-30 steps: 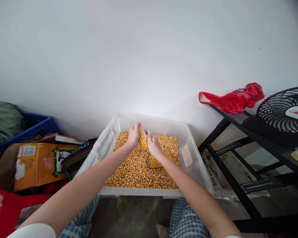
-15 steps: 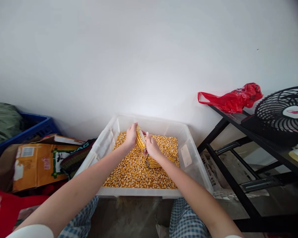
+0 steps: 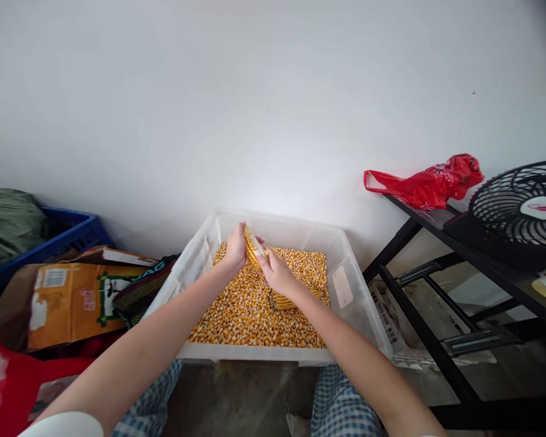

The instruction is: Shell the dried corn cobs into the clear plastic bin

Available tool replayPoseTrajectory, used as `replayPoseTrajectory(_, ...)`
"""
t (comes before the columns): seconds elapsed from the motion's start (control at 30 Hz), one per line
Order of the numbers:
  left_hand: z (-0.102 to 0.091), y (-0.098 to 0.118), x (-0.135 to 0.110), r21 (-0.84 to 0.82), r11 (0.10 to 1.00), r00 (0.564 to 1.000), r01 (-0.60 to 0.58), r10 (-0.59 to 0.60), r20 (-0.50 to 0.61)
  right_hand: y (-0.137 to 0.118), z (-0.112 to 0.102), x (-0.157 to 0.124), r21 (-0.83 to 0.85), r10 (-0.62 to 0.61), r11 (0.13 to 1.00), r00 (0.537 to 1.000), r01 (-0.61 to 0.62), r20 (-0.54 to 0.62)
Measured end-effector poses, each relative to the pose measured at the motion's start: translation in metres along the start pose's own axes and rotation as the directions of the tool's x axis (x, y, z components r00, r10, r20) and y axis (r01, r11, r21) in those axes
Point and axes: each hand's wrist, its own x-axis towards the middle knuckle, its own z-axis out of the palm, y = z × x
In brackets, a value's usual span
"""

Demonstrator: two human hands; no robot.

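The shelled corn kernels [image 3: 255, 309] are a deep golden yellow flecked with pale, creamy tips, and the corn cob [image 3: 253, 247] shows neat rows of the same gold, while a second cob [image 3: 284, 300] lies among them in matching yellow. Around them, the plastic tub [image 3: 350, 285] is a milky, translucent white. The trousers [image 3: 341, 403] are a blue-and-white check, the wall [image 3: 255, 103] plain white. To the right, a bright red plastic bag [image 3: 425, 188] sits above a black fan [image 3: 514, 206] with a white centre label. To the left, there's a blue crate [image 3: 68, 233] and an orange-yellow cardboard box [image 3: 73, 303] — green-bordered — beside olive-green cloth [image 3: 9, 227].
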Motion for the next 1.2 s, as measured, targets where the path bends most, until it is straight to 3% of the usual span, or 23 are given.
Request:
replayPoseTrajectory(0.23, 0.002, -0.001, -0.002, -0.026, 0.997, 0.997, 0.078, -0.078, -0.012, 0.002, 0.01, -0.001, -0.13, -0.078, 0.989, 0.993, 0.065, -0.093)
replayPoseTrajectory(0.3, 0.003, 0.0, -0.003, -0.034, 0.996, 0.996, 0.088, -0.088, 0.002, 0.003, 0.01, 0.0, -0.075, -0.044, 0.997, 0.993, 0.035, -0.114)
replayPoseTrajectory(0.43, 0.004, 0.0, -0.005, -0.044, 0.991, 0.991, 0.128, -0.126, 0.043, 0.005, 0.008, 0.006, 0.186, 0.172, 0.971, 0.98, -0.152, -0.098)
replayPoseTrajectory(0.5, 0.004, -0.002, -0.003, -0.045, 0.991, 0.992, 0.123, -0.122, 0.016, 0.004, 0.004, 0.008, 0.244, 0.174, 0.958, 0.981, -0.148, -0.088)
replayPoseTrajectory(0.7, 0.0, -0.008, 0.003, -0.007, 1.0, 0.998, 0.029, -0.03, -0.05, -0.004, -0.007, 0.004, -0.105, 0.016, 0.994, 0.998, -0.023, -0.058)
replayPoseTrajectory(0.9, 0.002, -0.009, 0.001, 0.056, 0.998, 0.997, -0.021, 0.025, -0.072, -0.004, 0.001, 0.001, -0.276, -0.029, 0.961, 0.999, 0.015, -0.045)
replayPoseTrajectory(1.07, 0.0, -0.011, 0.001, 0.095, 0.994, 0.996, -0.049, 0.056, -0.071, -0.002, 0.009, -0.001, -0.355, -0.015, 0.935, 0.999, -0.004, -0.05)
replayPoseTrajectory(1.2, -0.002, -0.013, 0.003, 0.116, 0.992, 0.995, -0.049, 0.059, -0.084, 0.003, 0.015, 0.001, -0.312, 0.007, 0.95, 0.996, -0.034, -0.088)
